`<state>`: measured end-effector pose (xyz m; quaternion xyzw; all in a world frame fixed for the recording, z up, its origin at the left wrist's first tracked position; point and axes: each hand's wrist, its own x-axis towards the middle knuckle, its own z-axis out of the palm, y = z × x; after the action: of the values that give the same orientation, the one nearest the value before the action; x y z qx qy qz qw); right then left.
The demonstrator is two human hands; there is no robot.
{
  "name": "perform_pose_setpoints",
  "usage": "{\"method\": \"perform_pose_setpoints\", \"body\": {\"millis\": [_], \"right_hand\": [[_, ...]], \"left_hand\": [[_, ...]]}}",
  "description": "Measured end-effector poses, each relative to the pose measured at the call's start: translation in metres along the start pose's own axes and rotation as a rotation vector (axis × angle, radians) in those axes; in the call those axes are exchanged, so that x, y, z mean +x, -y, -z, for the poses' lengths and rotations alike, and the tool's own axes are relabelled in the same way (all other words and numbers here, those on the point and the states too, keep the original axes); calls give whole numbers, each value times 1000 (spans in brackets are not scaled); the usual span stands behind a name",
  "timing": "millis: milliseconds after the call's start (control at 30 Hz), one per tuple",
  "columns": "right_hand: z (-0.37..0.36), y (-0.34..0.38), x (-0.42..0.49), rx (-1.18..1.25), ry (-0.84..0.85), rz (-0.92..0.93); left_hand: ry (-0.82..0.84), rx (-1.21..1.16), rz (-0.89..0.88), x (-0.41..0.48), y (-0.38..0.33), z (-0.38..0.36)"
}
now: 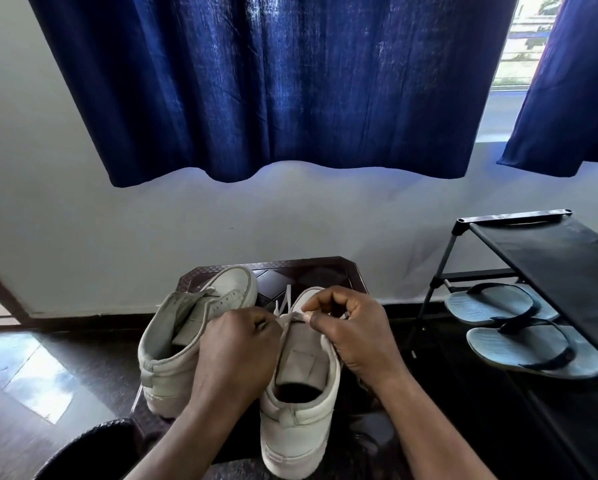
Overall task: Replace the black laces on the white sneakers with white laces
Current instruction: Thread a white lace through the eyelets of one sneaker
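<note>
L hand [235, 348], R hand [349, 327] pinch flat white lace [283, 303], smooth sneaker [297, 431].

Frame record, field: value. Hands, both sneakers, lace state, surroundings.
left hand: pinches white lace over nearer sneaker
right hand: pinches same lace near the tongue
nearer sneaker: lace ends sticking up past the hands
other sneaker: to its left, visible eyelets look empty
lace colour seen: white only
support: small dark table
right side: shoe rack holding flip-flops
</note>
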<state>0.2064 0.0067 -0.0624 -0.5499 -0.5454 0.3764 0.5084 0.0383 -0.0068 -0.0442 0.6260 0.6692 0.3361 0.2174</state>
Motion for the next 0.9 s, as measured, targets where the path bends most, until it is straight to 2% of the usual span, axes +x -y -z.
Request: {"method": "perform_pose_setpoints", "body": {"millis": [100,233,600,733,900], "right_hand": [[-2,0,1,-25,47,-48],[-5,-1,3,-67,69,-32],[-10,-7,6,-111,65,19],[-12,-9,7,-39,58,0],[-11,-12,10,-102,88,28]], "left_hand": [[-7,-121,70,-1,1,-1],[-4,-184,78,-3,-1,0],[-4,-159,6,-5,0,-2],[66,-379,179,-2,4,-4],[151,-673,348,4,4,-13]]}}
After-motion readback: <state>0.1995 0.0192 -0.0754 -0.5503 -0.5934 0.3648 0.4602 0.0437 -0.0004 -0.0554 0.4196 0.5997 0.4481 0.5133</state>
